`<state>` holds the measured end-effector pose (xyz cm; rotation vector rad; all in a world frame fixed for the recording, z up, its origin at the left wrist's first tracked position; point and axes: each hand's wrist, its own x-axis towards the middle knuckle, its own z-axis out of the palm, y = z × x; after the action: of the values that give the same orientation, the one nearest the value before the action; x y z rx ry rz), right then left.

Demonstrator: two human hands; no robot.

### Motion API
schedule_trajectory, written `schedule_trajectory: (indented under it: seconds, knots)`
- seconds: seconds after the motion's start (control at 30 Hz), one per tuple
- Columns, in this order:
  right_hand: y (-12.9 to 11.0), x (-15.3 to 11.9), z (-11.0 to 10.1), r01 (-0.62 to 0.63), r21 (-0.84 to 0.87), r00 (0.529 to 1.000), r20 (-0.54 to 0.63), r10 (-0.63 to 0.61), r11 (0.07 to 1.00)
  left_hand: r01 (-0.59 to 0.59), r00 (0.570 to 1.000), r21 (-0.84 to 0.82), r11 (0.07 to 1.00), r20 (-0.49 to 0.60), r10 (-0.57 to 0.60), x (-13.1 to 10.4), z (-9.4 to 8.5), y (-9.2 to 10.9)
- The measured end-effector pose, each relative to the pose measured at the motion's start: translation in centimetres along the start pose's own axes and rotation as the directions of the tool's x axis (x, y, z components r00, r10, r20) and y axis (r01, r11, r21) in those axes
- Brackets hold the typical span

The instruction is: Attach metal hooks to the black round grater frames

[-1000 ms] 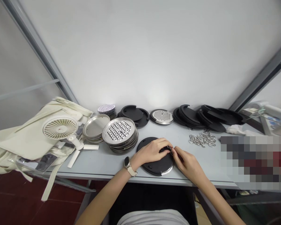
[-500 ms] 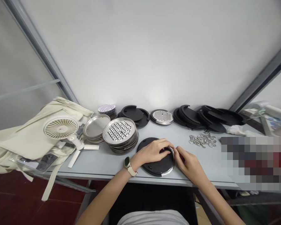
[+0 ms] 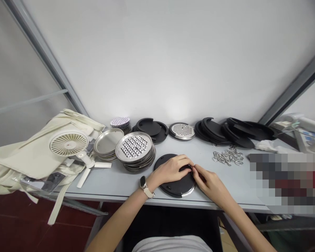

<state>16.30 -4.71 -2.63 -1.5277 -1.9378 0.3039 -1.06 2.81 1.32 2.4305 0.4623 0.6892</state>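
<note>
A black round plate with a metal rim along its near right side lies flat near the table's front edge. My left hand, with a watch on the wrist, rests across its top; thumb and fingers close together at the plate's right side. There my right hand meets it, thumb and forefinger pinched. What sits between the fingertips is hidden. To the right lies a loose heap of small bent metal wire clips. On the left, a stack of round metal graters stands close to the plate.
Farther left are a stack of plain metal discs, a white fan and a cream bag. Along the wall stand black round plates and a perforated metal disc. A blurred patch covers the right side.
My right fingertips have moved slightly left, closer to my left fingers. The shiny bit that showed between them is now hidden. The plate stays in place.
</note>
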Motion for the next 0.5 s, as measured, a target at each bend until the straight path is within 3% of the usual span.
schedule_trajectory:
  seconds: [0.5]
  knots:
    - [-0.04, -0.20, 0.07, 0.001, 0.019, 0.999, -0.048, 0.000, 1.000, 0.002, 1.000, -0.011, 1.000, -0.004, -0.002, 0.04, 0.03, -0.11]
